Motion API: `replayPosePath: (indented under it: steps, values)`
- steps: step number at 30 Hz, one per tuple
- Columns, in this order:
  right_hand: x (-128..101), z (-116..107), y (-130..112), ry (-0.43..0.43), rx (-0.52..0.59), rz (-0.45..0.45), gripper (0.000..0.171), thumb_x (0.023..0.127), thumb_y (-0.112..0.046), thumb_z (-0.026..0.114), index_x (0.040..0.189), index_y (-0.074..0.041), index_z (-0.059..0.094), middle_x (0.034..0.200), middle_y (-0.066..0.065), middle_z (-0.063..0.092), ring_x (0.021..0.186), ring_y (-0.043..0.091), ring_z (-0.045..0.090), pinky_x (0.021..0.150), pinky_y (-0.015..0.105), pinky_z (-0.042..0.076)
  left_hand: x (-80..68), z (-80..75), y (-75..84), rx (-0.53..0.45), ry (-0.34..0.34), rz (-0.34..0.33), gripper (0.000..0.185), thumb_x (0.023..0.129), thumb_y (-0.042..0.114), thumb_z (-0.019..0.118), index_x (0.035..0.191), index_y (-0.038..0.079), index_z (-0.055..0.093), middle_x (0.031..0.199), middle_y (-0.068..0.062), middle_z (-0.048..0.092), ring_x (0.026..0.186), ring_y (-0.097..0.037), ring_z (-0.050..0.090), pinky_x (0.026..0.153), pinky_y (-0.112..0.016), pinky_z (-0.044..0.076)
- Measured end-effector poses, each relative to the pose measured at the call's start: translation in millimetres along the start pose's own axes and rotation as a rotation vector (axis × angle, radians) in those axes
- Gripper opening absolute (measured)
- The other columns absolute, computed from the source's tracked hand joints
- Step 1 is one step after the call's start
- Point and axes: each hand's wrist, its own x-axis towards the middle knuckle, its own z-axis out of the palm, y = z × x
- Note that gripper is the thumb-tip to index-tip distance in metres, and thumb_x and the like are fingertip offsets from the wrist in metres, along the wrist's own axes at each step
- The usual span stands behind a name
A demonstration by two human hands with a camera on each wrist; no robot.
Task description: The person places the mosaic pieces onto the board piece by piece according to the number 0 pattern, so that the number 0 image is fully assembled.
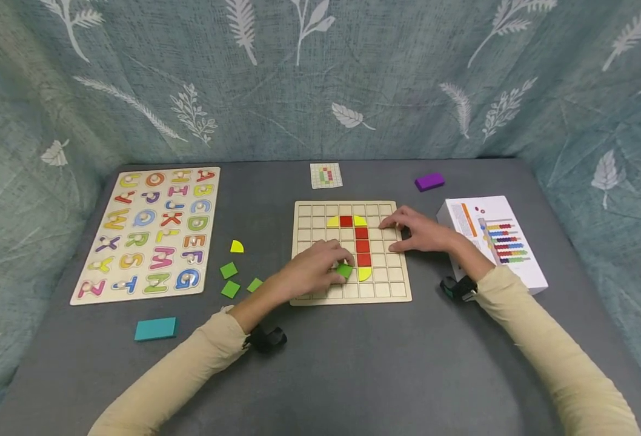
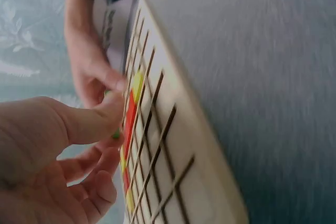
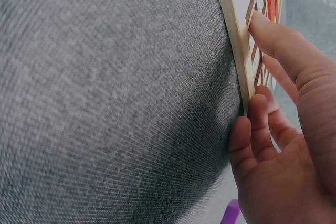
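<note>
On the table lies a square wooden grid board (image 1: 381,289) with a line of red square tiles (image 1: 363,246) and yellow quarter-round tiles (image 1: 364,274) set in its cells. My left hand (image 1: 312,266) pinches a green square tile (image 1: 345,270) between thumb and fingers, close over the board and left of the lowest yellow tile. At the board's right side my right hand (image 1: 421,232) rests with relaxed fingers. The right wrist view has its thumb (image 3: 283,45) on the grid and other fingertips at the board's edge.
Loose green tiles (image 1: 230,289) and a yellow quarter-round tile (image 1: 237,246) lie left of the board. A pattern card (image 1: 326,175) is behind it. Farther left are an alphabet puzzle board (image 1: 151,242) and a teal block (image 1: 156,329); rightward, a purple block (image 1: 429,182) and white box (image 1: 497,242).
</note>
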Motion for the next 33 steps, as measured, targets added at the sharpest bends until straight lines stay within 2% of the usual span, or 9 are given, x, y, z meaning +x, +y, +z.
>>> replayPosePath:
  steps: [5,10,15,22,33]
  values:
    - [-0.6,-1.1,-0.6,-0.006,-0.004,0.015,0.047,0.086,-0.017,0.074,0.129,-0.008,0.058,0.119,0.014,0.047,0.104,0.025,0.048,0.089,0.04,0.041,4.1,11.2,10.6,0.055,0.025,-0.017,0.025,0.088,0.014,0.07,0.113,0.012,0.066,0.1,-0.005,0.06,0.088,-0.018,0.049,0.077,-0.031,0.043]
    - [0.3,-1.1,-0.9,-0.009,0.003,0.013,0.047,0.086,-0.017,0.074,0.129,-0.008,0.057,0.12,0.015,0.046,0.105,0.026,0.047,0.091,0.041,0.041,2.6,15.5,15.0,0.166,0.055,-0.045,0.027,0.089,0.018,0.071,0.115,0.012,0.067,0.102,-0.006,0.061,0.09,-0.02,0.05,0.073,-0.033,0.046]
    - [-1.1,0.4,-1.2,0.011,0.004,0.007,0.046,0.085,-0.015,0.075,0.127,-0.007,0.059,0.118,0.014,0.047,0.102,0.024,0.048,0.089,0.039,0.041,3.4,21.4,15.7,0.219,0.078,-0.029,0.026,0.089,0.015,0.07,0.114,0.009,0.068,0.102,-0.008,0.057,0.091,-0.022,0.049,0.072,-0.032,0.047]
    - [-2.1,4.4,0.5,0.007,0.002,-0.007,0.046,0.085,-0.018,0.075,0.127,-0.007,0.059,0.117,0.014,0.048,0.1,0.023,0.048,0.087,0.037,0.041,8.3,22.3,13.7,0.145,0.068,-0.017,0.018,0.086,0.014,0.074,0.101,0.004,0.074,0.092,-0.009,0.063,0.082,-0.021,0.055,0.073,-0.032,0.047]
    - [0.0,0.2,-0.8,0.0,0.008,-0.018,0.046,0.087,-0.018,0.074,0.128,-0.007,0.058,0.117,0.016,0.046,0.101,0.025,0.047,0.089,0.041,0.041,15.3,14.4,11.0,0.098,0.042,-0.027,0.012,0.083,0.015,0.077,0.092,0.008,0.076,0.089,-0.004,0.069,0.083,-0.016,0.061,0.078,-0.03,0.05]
